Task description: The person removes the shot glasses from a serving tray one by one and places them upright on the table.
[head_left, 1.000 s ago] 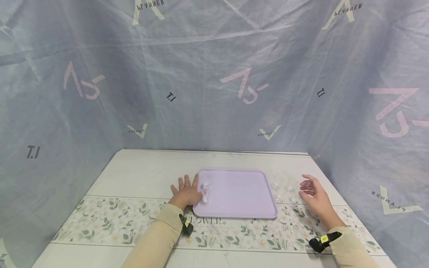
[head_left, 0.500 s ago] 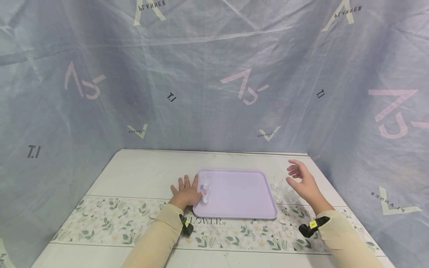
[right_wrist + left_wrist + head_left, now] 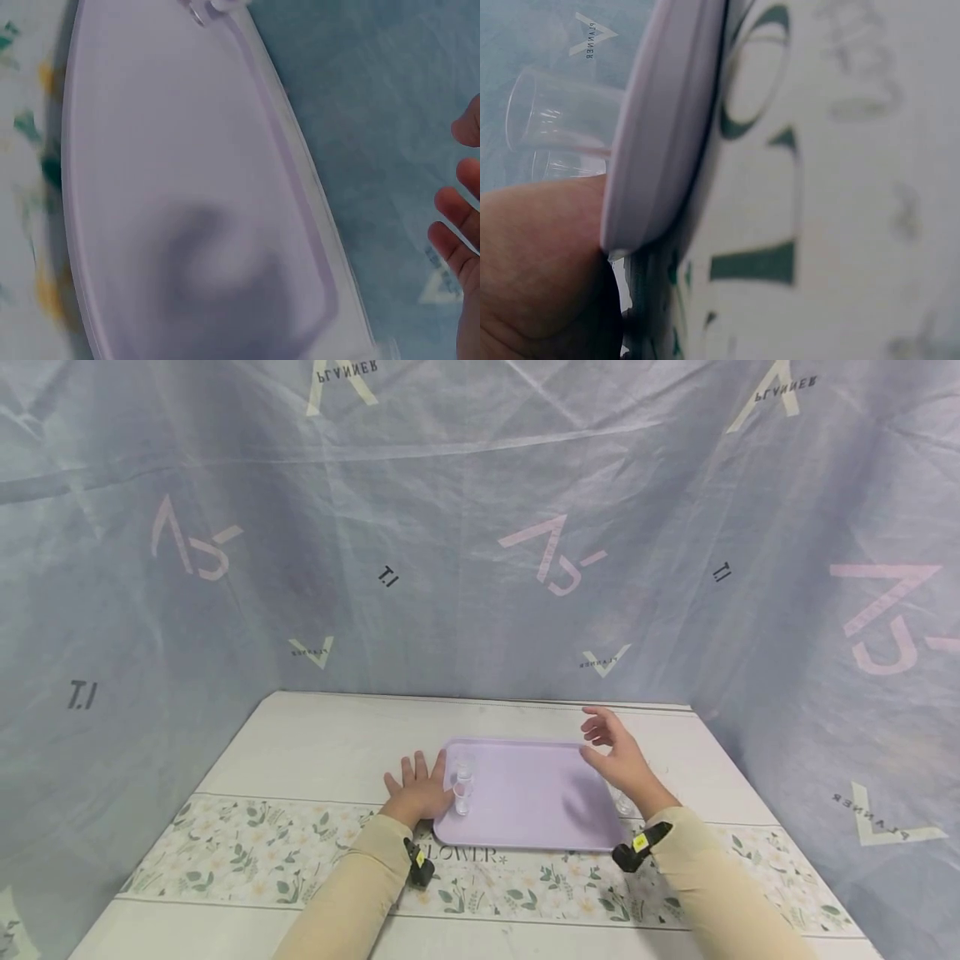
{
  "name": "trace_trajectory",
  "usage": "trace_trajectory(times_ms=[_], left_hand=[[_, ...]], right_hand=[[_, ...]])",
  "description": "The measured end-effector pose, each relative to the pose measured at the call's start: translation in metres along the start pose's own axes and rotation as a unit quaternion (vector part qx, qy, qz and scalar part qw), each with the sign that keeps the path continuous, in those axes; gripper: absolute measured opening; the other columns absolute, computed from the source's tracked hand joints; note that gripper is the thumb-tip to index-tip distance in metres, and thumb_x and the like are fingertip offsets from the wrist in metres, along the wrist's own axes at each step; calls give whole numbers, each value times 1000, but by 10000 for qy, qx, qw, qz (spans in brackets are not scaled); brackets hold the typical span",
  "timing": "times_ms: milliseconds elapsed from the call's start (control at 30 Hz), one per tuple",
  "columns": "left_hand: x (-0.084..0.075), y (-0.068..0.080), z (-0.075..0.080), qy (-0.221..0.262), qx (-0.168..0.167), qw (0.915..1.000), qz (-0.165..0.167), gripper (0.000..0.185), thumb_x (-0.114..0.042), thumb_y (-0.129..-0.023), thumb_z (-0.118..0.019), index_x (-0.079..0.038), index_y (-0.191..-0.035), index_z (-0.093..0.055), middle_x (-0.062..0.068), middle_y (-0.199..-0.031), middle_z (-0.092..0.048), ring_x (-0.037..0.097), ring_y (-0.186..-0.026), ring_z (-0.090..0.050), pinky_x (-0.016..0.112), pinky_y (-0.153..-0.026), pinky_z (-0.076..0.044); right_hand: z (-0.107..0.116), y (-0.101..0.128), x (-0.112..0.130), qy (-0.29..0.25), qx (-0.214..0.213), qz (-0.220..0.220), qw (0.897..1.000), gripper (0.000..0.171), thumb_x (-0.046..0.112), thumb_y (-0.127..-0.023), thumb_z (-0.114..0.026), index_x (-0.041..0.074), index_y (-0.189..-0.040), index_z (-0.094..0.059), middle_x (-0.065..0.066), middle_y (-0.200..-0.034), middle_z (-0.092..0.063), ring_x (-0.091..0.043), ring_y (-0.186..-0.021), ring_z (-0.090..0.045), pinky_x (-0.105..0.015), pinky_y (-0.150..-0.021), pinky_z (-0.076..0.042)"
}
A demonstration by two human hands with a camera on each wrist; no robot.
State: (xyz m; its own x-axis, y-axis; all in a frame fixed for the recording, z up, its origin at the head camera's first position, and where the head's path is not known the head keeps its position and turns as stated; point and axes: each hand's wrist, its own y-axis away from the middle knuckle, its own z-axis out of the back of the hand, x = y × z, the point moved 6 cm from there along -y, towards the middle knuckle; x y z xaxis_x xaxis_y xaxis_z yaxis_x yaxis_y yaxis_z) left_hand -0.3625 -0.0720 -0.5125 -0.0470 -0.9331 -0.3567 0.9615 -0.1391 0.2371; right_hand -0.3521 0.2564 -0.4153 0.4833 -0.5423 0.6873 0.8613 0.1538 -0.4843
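Swinging leftward since the earlier frames, the right hand (image 3: pixel 621 762) now hovers above the right end of the tray (image 3: pixel 525 797), fingers loosely bent and grasping nothing. The forearm (image 3: pixel 658 802) now covers much of the group of cups (image 3: pixel 624 804) right of the tray. The left hand (image 3: pixel 420 795) has stayed spread at the tray's left edge, gripping nothing, beside two small clear cups (image 3: pixel 462 802) standing on the tray. Only the left wrist view shows the tray's outer wall close up, the hand against it; the right wrist view shows separated fingertips (image 3: pixel 450 204).
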Motion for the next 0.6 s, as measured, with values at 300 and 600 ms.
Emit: trace_trajectory(times_ms=[300,600], left_hand=[[1,-2,-1,43,107,9999,54,79,-50,-103,-44,-20,-165,-5,24,-167,6,45,-152,12,71,-114,12],[3,-6,-5,18,36,10000,-27,77,-48,-104,-43,-17,-165,-7,27,-167,4,48,-151,12,73,-111,12]], right_hand=[[-39,-8,41,-807,290,287,9959,63,-17,-81,-67,-14,-139,-43,-39,-112,-55,-56,-102,-58,-68,-92,-47],[-73,-11,50,-1421,661,18,9876,63,-16,-83,-68,-11,-140,-43,-38,-117,-54,-59,-108,-56,-69,-96,-44]])
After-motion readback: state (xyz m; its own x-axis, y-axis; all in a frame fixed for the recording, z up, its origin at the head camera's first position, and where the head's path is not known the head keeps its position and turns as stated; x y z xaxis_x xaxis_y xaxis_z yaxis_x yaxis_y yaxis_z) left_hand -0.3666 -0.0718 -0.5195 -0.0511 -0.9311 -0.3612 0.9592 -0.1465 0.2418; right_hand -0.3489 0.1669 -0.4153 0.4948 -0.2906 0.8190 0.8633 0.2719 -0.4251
